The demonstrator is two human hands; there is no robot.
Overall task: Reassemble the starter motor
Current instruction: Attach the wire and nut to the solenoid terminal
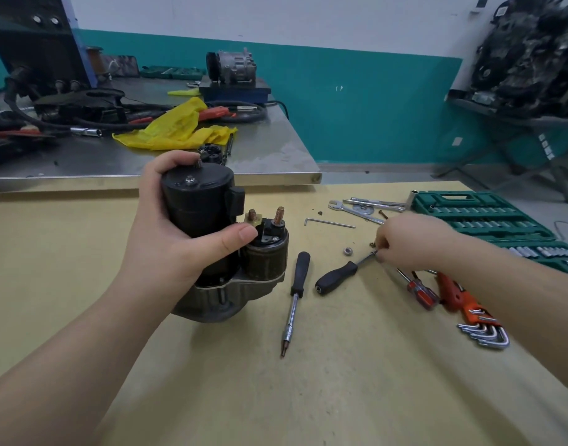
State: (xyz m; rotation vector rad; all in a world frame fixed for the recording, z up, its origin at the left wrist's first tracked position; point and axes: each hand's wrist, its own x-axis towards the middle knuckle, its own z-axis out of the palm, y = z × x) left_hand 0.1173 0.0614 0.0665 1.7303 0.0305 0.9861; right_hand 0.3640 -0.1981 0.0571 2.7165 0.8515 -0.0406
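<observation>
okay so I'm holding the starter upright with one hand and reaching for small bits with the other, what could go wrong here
1. Only your left hand steadies the starter motor, which stands on end; loosen that grip and it may tip onto the table.
2. Your right hand is picking at small hardware over the black-handled screwdriver; a nudge could roll the loose nut away.
3. Your right forearm hangs over the hex key set and could drag it.

Starter motor (224, 246) left of screwdrivers (295, 294)
</observation>
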